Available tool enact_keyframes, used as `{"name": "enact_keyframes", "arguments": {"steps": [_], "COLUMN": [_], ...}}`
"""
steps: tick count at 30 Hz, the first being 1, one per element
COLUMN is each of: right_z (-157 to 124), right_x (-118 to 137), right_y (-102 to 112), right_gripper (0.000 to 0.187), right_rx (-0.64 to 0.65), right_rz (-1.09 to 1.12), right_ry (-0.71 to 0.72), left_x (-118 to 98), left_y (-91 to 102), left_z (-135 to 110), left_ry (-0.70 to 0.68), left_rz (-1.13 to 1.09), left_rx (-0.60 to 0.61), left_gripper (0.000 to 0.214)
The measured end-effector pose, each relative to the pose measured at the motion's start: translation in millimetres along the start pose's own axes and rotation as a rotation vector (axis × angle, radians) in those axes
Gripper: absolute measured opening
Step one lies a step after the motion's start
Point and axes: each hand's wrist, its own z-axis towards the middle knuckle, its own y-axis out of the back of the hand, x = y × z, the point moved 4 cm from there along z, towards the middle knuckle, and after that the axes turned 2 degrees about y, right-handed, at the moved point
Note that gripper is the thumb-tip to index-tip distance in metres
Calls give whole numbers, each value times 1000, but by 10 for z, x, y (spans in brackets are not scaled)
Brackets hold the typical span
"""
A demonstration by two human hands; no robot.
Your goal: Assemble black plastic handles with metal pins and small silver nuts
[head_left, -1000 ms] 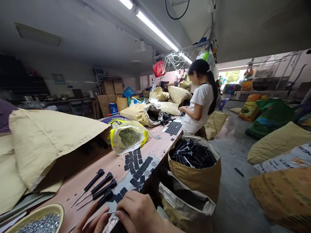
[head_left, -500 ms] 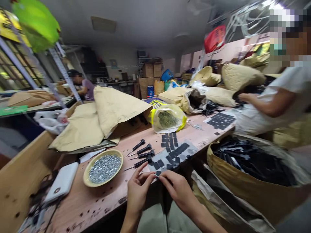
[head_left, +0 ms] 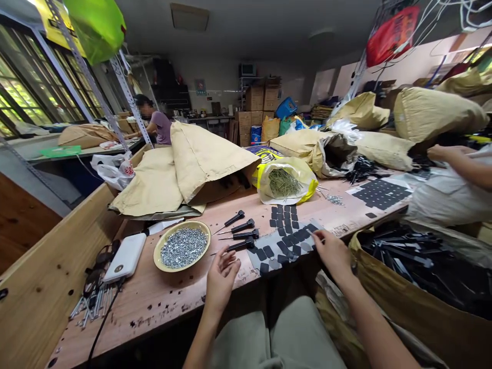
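Note:
My left hand [head_left: 222, 279] hangs over the table's front edge with its fingers loosely bent and apart, nothing visible in them. Just beyond it lie several black-handled tools [head_left: 246, 234] with thin metal shafts, side by side. My right hand [head_left: 333, 255] is over the right end of a grey sheet [head_left: 251, 259] bearing black rounded pads [head_left: 285, 247]. Its thumb and forefinger are pinched at the sheet's edge; what they hold is too small to make out. Left of the tools stands a yellow bowl [head_left: 156, 256] full of small shiny metal pieces [head_left: 183, 247].
A white power bank [head_left: 125, 258] with a cable lies left, near long screws [head_left: 94, 305]. Behind are paper sacks [head_left: 209, 159] and a bag of straw-like strands [head_left: 284, 183]. At right stands a sack of black parts [head_left: 415, 256]; a co-worker's arm [head_left: 457, 156] shows beyond.
My hands, together at a small thin piece before, have parted. The right has moved right to the pad sheet; the left has stayed near the tools. The view has turned left.

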Motion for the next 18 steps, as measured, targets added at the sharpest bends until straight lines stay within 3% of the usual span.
{"name": "enact_keyframes", "arguments": {"steps": [2,6,10,11,14,16,18], "right_z": [158,188,249,255,234,245,251], "right_x": [-216,-189,-249,-240,-123,-118,-161], "right_y": [-25,-211,-134,-140,-239,-222,-165], "right_gripper": [30,31,35,33,30,33,36], "right_rx": [2,279,16,27,274,219,46], "right_rz": [-121,80,-7,-10,139,168,116], "right_ry": [17,328,108,106,289,238,87], "left_x": [14,3,-39,-47,-54,-46,-39], "left_y": [74,83,96,108,140,146,139], "left_z": [4,-46,-50,-44,-25,-18,-20], "left_ry": [-46,-64,-38,-29,-11,-13,-18], "left_rz": [38,29,-22,-32,-53,-61,-59], "left_rx": [-31,-14,-4,-3,1,-1,-7], "left_gripper": [65,54,52,51,48,47,46]}}
